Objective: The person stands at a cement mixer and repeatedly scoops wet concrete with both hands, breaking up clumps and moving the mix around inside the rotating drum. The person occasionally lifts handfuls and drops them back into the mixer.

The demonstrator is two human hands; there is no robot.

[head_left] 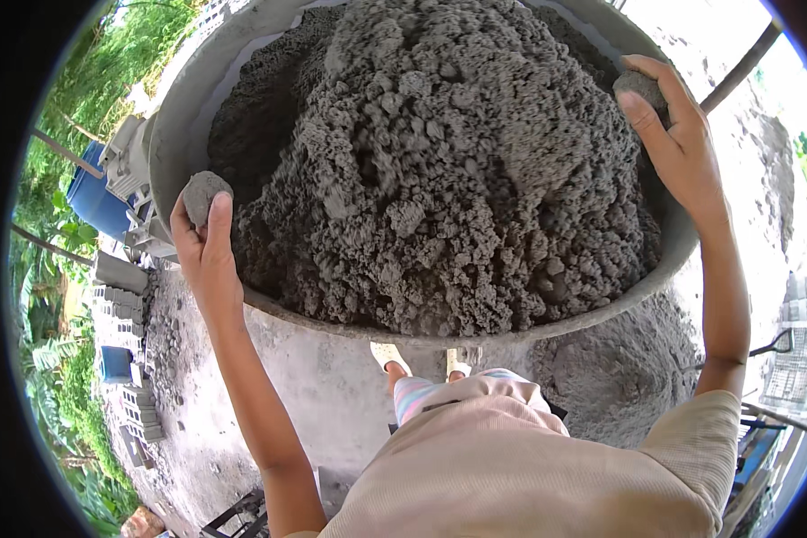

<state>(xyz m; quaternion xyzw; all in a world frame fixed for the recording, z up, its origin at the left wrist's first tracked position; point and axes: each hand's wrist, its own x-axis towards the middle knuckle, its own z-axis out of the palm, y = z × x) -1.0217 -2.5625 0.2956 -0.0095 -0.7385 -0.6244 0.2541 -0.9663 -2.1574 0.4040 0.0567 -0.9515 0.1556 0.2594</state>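
A wide round tub (181, 117) stands before me, heaped with crumbly, damp-looking grey cement mix (439, 179). At the tub's left rim, my left hand (208, 260) is closed around a rounded grey lump of mix (206, 195), thumb pressed on its side. Over the right rim, my right hand (686, 148) grips another grey lump (641, 90) between thumb and fingers. Both lumps are held apart from the heap's middle, on opposite sides of it. The undersides of the lumps are hidden by my fingers.
A pile of grey sand-like material (628, 368) lies on the ground at right, with a shovel handle (776, 343) beyond it. Stacked concrete blocks (139, 408) and a blue barrel (88, 199) stand at left. Below the tub are my feet (390, 357).
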